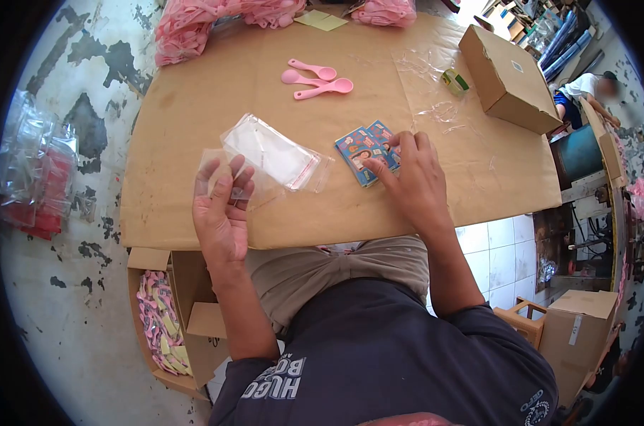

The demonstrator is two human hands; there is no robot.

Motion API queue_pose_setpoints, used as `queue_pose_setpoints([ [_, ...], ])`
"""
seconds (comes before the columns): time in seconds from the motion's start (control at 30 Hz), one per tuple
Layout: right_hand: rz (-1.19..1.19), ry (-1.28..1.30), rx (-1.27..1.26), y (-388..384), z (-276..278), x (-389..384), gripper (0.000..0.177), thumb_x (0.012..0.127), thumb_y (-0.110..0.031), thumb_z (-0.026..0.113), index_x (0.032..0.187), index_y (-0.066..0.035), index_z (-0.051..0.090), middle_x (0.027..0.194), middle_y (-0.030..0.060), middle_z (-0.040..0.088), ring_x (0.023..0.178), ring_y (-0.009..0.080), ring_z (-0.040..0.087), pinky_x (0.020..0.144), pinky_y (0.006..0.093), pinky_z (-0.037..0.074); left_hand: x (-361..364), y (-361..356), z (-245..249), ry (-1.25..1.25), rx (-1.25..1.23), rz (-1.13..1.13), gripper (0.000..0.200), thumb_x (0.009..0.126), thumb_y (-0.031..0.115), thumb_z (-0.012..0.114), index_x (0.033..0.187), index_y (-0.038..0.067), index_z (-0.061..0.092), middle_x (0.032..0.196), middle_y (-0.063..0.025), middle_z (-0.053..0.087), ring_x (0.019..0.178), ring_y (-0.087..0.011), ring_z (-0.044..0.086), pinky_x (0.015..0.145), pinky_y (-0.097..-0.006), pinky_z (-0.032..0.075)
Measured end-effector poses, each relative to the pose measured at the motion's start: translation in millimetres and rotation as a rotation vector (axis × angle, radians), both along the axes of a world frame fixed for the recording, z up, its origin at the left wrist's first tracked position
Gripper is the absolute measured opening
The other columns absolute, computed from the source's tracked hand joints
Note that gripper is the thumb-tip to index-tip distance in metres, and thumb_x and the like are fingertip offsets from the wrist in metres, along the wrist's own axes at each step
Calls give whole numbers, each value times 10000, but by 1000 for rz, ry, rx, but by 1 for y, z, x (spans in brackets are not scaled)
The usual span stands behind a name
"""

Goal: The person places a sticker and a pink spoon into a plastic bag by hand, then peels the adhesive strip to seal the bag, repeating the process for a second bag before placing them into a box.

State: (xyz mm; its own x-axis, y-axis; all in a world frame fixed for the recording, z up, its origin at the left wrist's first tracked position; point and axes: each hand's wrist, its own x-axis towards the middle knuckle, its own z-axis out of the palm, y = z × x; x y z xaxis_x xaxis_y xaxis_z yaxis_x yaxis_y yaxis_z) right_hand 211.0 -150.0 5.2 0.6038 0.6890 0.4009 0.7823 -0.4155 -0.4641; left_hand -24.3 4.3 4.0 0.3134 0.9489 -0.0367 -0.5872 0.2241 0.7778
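My left hand (223, 209) pinches a clear plastic bag (215, 170) between thumb and fingers, just left of a pile of clear bags (268, 153) lying on the table. Over a small stack of blue printed cards (357, 157), my right hand (415, 177) bends its fingers, with the thumb and fingertips on the upper card at its right side. Farther back on the brown paper lie three pink plastic spoons (320, 79), loosely together.
Bundles of pink spoons (194, 28) line the far edge near a yellow paper (321, 20). A cardboard box (508, 78), tape roll (455, 82) and plastic strips (439, 112) lie right. An open carton (162, 323) of packets stands below left. Another person (585, 92) works far right.
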Motion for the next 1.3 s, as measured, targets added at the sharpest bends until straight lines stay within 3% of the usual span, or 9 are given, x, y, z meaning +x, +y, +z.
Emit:
queue_pose_setpoints([
  [0.2,31,124,-75,3,-10,11,460,845,-413,819,1008,-45,595,1007,128,621,944,319,629,797,445,498,11,3,-16,16,32,-80,199,981,126,722,1140,17,675,1073,-172,755,947,-255,756,825,-330,635],
  [0.4,64,254,94,4,-19,19,294,880,-259,798,942,-48,602,856,106,650,800,313,640,743,435,499,27,-7,-5,6,26,-120,205,982,133,722,1141,12,673,1074,-176,756,953,-264,758,810,-331,635],
  [0.5,61,187,186,4,-18,17,222,913,-185,773,933,-36,609,818,87,648,737,226,639,671,380,494,33,-12,-3,-1,40,-126,201,987,128,714,1147,14,668,1082,-184,753,980,-270,754,826,-342,633],
  [0.57,152,471,389,0,-13,12,183,949,-154,756,973,-33,621,785,34,655,651,103,594,576,293,459,36,-13,-2,-15,44,-126,204,989,127,712,1151,13,662,1091,-188,750,997,-272,751,833,-345,632],
  [0.6,157,477,384,-1,-9,6,183,949,-154,756,973,-33,621,785,34,655,651,103,594,576,293,459,37,-15,-2,-28,44,-138,207,990,125,709,1154,12,655,1100,-192,747,1015,-275,748,841,-347,630],
  [0.67,349,901,542,-1,0,-9,147,986,-138,728,1018,-29,634,759,-10,650,614,21,541,519,211,405,41,-18,0,-18,45,-137,215,992,125,706,1161,8,644,1111,-198,744,1024,-276,745,846,-353,630],
  [0.77,424,1106,476,-4,9,-28,150,995,-138,721,1047,-26,635,761,-28,648,592,25,542,513,196,404,49,-23,1,-17,40,-147,235,992,120,704,1176,-3,625,1136,-214,735,1039,-276,741,850,-369,630],
  [1.13,520,991,197,-2,9,-31,160,985,-164,734,1034,-16,696,751,-25,647,598,29,575,526,202,445,46,-28,-5,2,101,-274,285,984,116,706,1223,0,604,1188,-222,719,1044,-240,731,888,-370,617],
  [1.3,470,1040,172,-4,11,-25,185,976,-183,747,1048,-16,709,766,-19,656,611,30,580,537,205,467,48,-34,0,-18,90,-236,252,991,95,702,1193,-29,619,1070,-207,762,964,-211,756,818,-336,626],
])
